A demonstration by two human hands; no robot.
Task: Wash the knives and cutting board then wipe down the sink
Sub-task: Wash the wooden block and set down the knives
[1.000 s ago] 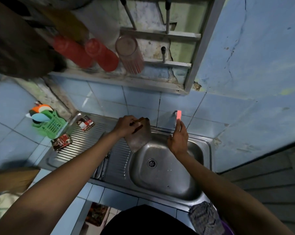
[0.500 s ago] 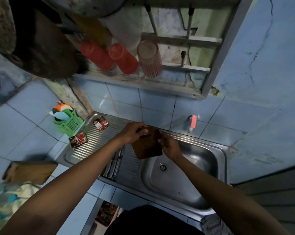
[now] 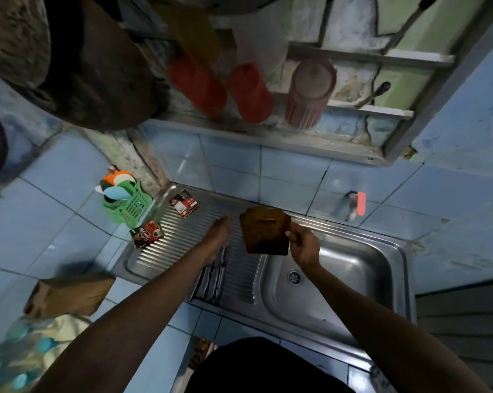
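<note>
A small dark wooden cutting board (image 3: 265, 231) with a slot near its top is held upright over the left edge of the steel sink basin (image 3: 353, 282). My right hand (image 3: 303, 245) grips its right edge. My left hand (image 3: 218, 235) hovers over the ribbed drainboard (image 3: 180, 236) just left of the board, fingers straight and holding nothing. Knives (image 3: 214, 276) lie on the drainboard below my left wrist, partly hidden by my forearm. The wall tap with a red handle (image 3: 357, 205) is behind the basin.
Two dark sachets (image 3: 184, 204) (image 3: 147, 234) lie on the drainboard. A green basket (image 3: 127, 204) with sponges sits at the back left. Red cups (image 3: 251, 92) hang on a rack overhead. A wooden block (image 3: 69, 293) and patterned cloth (image 3: 26, 350) lie on the tiled counter at left.
My right hand left the tap and took the board's right edge. My left hand let go of the board and moved left over the drainboard.
</note>
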